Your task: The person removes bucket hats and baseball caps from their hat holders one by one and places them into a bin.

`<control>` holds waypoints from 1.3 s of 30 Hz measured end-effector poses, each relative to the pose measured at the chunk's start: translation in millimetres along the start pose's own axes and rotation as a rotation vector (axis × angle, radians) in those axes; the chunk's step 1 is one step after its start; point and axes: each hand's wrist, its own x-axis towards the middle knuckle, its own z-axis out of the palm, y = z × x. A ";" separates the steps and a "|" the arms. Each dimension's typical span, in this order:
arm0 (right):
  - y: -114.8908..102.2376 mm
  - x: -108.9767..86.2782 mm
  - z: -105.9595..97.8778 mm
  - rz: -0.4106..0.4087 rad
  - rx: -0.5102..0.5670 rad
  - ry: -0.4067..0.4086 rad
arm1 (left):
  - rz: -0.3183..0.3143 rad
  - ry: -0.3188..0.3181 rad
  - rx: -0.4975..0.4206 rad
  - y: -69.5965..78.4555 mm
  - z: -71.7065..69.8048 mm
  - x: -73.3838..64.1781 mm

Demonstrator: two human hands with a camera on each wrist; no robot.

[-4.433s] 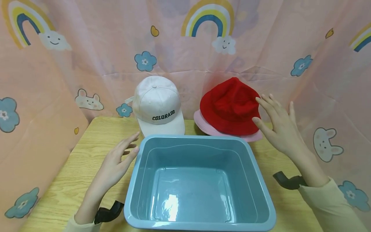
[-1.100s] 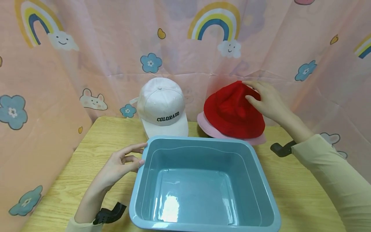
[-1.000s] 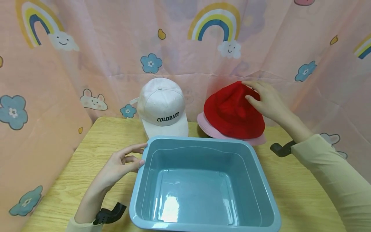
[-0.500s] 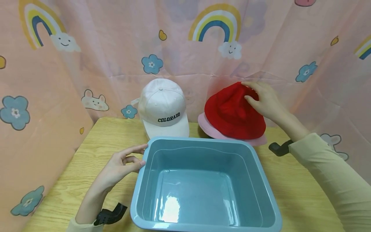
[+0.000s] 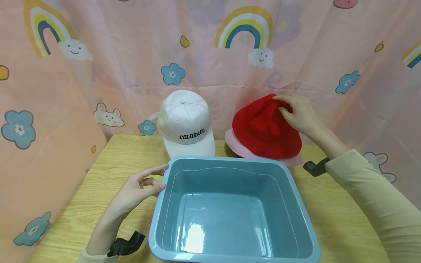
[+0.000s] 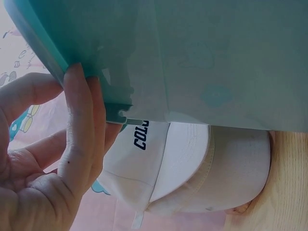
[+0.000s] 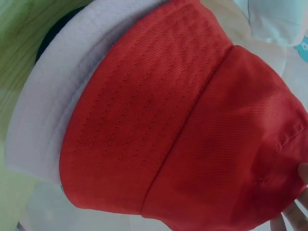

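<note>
In the head view my left hand holds the left rim of a light blue plastic basin, thumb and fingers at its edge. My right hand pinches the crown of a red bucket hat, thumb in front, other fingers partly hidden behind it. This hat sits tilted on a pink bucket hat. A dark edge shows beneath the pink brim in the right wrist view. Behind the basin stands a white baseball cap lettered COLORADO; a second pale brim shows by it in the left wrist view.
The basin stands on a wood-grain table and hides the lower front of the hats. A pink curtain with rainbows and flowers hangs close behind and at both sides. Each wrist wears a black strap mount.
Since the oldest frame my right hand has moved in from beside the red hat and taken hold of its crown. My left hand has come to the basin's rim. Both stay nearly still over the last second.
</note>
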 end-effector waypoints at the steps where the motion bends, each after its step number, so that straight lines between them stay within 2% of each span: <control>1: -0.1 0.1 0.3 0.006 -0.005 0.000 | 0.000 0.002 0.002 -0.1 0.1 0.0; 16: -0.4 3.3 0.0 0.032 0.015 0.009 | 0.000 0.001 0.004 -0.6 0.2 -0.3; 31: -1.0 7.5 1.3 0.021 0.017 0.084 | -0.007 0.007 0.016 -1.4 -0.3 0.0; 39: -2.9 7.9 -4.6 0.037 0.031 0.085 | -0.011 0.010 0.013 -1.2 0.2 0.5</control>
